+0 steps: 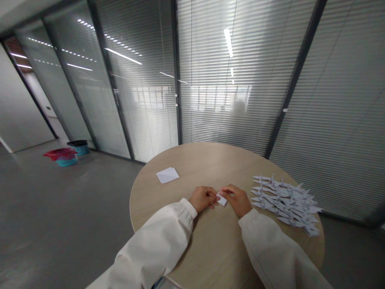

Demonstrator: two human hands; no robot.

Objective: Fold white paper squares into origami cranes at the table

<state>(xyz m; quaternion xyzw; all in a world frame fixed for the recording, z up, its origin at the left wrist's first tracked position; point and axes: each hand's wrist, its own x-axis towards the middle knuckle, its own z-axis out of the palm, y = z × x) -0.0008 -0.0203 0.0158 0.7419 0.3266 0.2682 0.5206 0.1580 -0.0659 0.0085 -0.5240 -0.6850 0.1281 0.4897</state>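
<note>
My left hand [203,198] and right hand [237,200] pinch a small folded white paper [221,200] between them; it looks light and flimsy, best held at its edges.

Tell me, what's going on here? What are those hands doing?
A person's left hand and right hand are pinching a small piece of folded white paper above a round wooden table. To the right of the hands lies a big group of white origami cranes. A square sheet of white paper lies farther across the table.
</note>
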